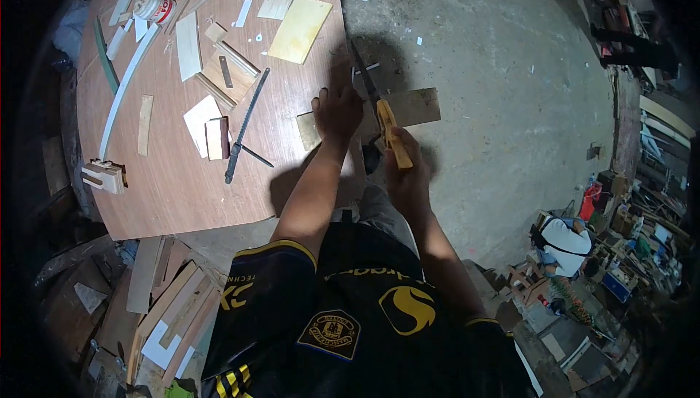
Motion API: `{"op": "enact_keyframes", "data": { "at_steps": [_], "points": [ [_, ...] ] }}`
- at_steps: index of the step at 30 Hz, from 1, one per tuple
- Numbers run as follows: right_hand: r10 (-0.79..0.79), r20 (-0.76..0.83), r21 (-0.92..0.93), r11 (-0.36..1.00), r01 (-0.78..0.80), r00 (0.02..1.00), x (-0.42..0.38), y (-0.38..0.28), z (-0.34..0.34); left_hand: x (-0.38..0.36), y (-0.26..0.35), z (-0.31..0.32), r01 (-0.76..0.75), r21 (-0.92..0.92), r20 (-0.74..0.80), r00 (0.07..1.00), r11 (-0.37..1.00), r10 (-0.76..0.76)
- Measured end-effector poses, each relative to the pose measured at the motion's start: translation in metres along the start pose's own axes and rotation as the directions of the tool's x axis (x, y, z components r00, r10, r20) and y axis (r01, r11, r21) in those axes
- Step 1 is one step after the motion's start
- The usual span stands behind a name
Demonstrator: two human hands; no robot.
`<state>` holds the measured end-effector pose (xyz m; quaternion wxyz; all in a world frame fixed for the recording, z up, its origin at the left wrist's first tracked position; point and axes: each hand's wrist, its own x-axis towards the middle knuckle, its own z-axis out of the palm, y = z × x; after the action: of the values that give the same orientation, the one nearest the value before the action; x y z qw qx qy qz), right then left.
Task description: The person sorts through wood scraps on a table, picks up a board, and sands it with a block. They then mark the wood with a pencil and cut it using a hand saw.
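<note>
A wooden board [415,107] lies across the table's right edge, with its right part sticking out over the floor. My left hand [338,115] is on top of the board beside the table edge, fingers bent over it and holding it down. In my right hand [410,179] is the yellow wooden handle of a handsaw [386,124], fingers wrapped round it. The dark blade points away from me and crosses the board just right of my left hand. Whether the teeth have cut into the wood cannot be made out.
On the table [175,201] lie a dark narrow-bladed saw [248,128], a pale board [300,31], a small framed wooden piece [227,75], a glue tub [155,8] and several offcuts. Planks [168,310] lie at lower left. A person [565,245] is low down at right, near clutter.
</note>
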<state>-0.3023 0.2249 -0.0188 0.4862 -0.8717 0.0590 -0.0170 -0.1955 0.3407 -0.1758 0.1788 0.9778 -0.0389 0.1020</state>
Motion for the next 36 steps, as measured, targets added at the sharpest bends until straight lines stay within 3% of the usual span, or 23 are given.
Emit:
{"op": "enact_keyframes", "data": {
  "at_steps": [2,6,8,9,11,12,14,18,20,27,30,36],
  "points": [
    [0.129,0.039,0.055,0.990,-0.131,0.991,-0.001,-0.010,0.003,0.004,0.003,0.001,0.080,0.016,-0.025,0.997,0.997,-0.079],
    [0.039,0.013,0.003,0.999,-0.039,0.999,-0.002,-0.011,0.008,0.006,0.004,0.000,0.112,0.070,0.055,0.992,0.991,-0.116],
    [0.136,0.016,0.092,0.986,-0.137,0.991,-0.001,-0.013,0.007,0.011,0.008,-0.006,0.236,-0.026,0.072,0.970,0.971,-0.233],
    [0.136,0.015,0.094,0.986,-0.137,0.991,0.000,-0.014,0.006,0.011,0.008,-0.006,0.234,-0.025,0.071,0.970,0.972,-0.232],
    [0.134,0.013,0.130,0.982,-0.134,0.991,0.003,-0.015,0.004,0.011,0.009,-0.004,0.157,0.201,0.040,0.985,0.967,-0.169],
    [0.134,0.013,0.128,0.983,-0.135,0.991,0.004,-0.016,0.003,0.011,0.009,-0.003,0.158,0.199,0.040,0.985,0.967,-0.169],
    [0.102,0.001,0.076,0.992,-0.102,0.995,0.006,-0.018,0.002,0.013,0.010,-0.002,0.235,0.128,0.212,0.943,0.964,-0.258],
    [0.078,0.002,0.056,0.995,-0.078,0.997,0.004,-0.014,0.005,0.012,0.008,-0.001,0.167,0.197,0.222,0.952,0.966,-0.210],
    [0.228,0.049,0.137,0.963,-0.233,0.972,0.002,-0.020,0.006,0.008,0.005,0.004,0.160,0.188,0.184,0.963,0.969,-0.195],
    [0.151,0.005,0.098,0.984,-0.151,0.989,0.007,-0.021,0.005,0.005,0.002,0.011,0.136,0.230,0.134,0.976,0.964,-0.170],
    [0.150,0.001,0.084,0.985,-0.149,0.989,0.009,-0.024,0.005,0.007,0.002,0.010,0.149,0.168,0.099,0.981,0.974,-0.167],
    [0.235,0.022,0.079,0.969,-0.236,0.972,0.013,-0.023,-0.001,0.008,0.003,0.012,0.162,0.198,0.058,0.983,0.967,-0.176]
  ]
}}
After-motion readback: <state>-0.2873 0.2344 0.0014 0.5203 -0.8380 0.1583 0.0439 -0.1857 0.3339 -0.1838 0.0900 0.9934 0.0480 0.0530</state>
